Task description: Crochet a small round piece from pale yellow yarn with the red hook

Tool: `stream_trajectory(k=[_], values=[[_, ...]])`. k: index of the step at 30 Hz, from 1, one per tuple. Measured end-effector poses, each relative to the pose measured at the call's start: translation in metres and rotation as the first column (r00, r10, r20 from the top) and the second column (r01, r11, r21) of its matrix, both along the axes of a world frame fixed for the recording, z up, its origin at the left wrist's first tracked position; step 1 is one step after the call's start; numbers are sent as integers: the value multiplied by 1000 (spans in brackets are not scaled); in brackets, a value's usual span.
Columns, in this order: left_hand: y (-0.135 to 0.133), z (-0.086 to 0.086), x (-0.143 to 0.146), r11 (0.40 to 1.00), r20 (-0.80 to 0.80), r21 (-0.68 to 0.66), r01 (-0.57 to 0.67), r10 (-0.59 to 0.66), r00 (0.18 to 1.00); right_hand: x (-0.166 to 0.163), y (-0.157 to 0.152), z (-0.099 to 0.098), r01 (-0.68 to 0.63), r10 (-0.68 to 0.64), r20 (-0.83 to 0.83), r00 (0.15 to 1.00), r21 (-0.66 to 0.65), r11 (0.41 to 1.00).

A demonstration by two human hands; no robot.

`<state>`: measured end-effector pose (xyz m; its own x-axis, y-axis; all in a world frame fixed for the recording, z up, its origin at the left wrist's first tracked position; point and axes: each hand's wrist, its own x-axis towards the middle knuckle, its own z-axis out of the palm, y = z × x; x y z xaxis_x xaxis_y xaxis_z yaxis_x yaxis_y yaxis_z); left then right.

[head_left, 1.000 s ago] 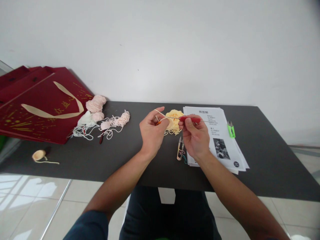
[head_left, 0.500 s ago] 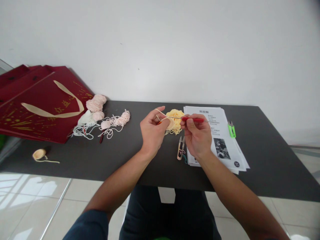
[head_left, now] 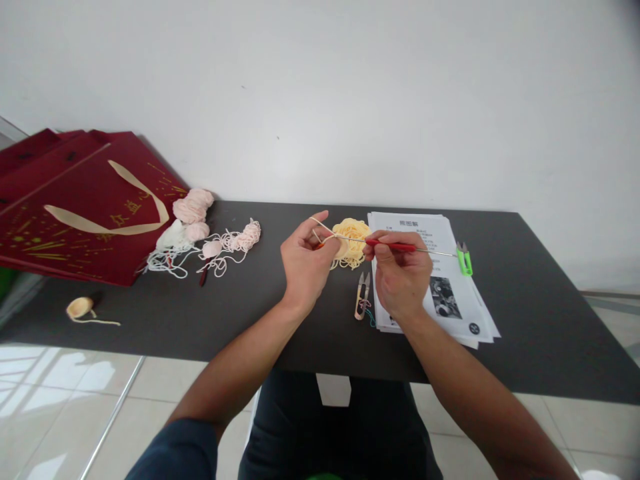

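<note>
- Dark red gift bags [head_left: 75, 220] lean in a stack at the far left of the counter [head_left: 540, 320], well apart from the yellow yarn pile [head_left: 354, 231].
- A small cream cup-shaped piece [head_left: 79, 307] with a loose tail lies well left of the yellow pile and closer to the person.
- Pink yarn balls [head_left: 193, 207] and white yarn [head_left: 173, 238] sit left of the yellow pile, against the bags.
- Between those and the yellow pile lies a pale pink tangle [head_left: 247, 237]; a dark red handle [head_left: 203, 277] rests near its loose strands.
- The left hand [head_left: 306, 261] is just left of the yellow pile, its fingers pinching a pale yarn piece [head_left: 343, 249] that overlaps the pile in view, with a yarn strand [head_left: 321, 225] drawn over the raised index finger.
- Thread snips [head_left: 363, 297] lie on the near side of the yellow pile.
- The right hand [head_left: 404, 275] is just right of the yellow pile, fingers closed around the red grip of a crochet hook [head_left: 403, 247]. Its metal shaft points left to the pale piece; whether the tip sits in a loop is too small to tell.
- Printed sheets [head_left: 445, 300] lie right of the yellow pile, partly behind the right hand.
- Green-handled snips [head_left: 465, 261] lie farthest right of the yellow pile, at the sheets' edge.
</note>
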<state>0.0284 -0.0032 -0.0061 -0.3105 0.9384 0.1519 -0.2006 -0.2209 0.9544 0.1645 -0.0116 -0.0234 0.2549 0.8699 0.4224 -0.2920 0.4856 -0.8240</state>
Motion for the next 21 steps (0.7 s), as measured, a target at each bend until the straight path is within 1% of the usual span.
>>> stream_trajectory(k=[3,11,17,21], values=[[0,0,0,1000,-8,-4,-2,2,1000,0,0,0,8,-8,13,1000,-13,1000],[0,-3,0,1000,-54,8,-3,3,999,-1,0,-1,23,-23,35,999,24,999],[-2,0,0,999,-116,16,-34,36,993,0,-1,-1,29,-31,55,998,38,999],[-4,2,0,997,-143,37,-66,71,987,-3,-2,1,39,-43,43,998,73,997]])
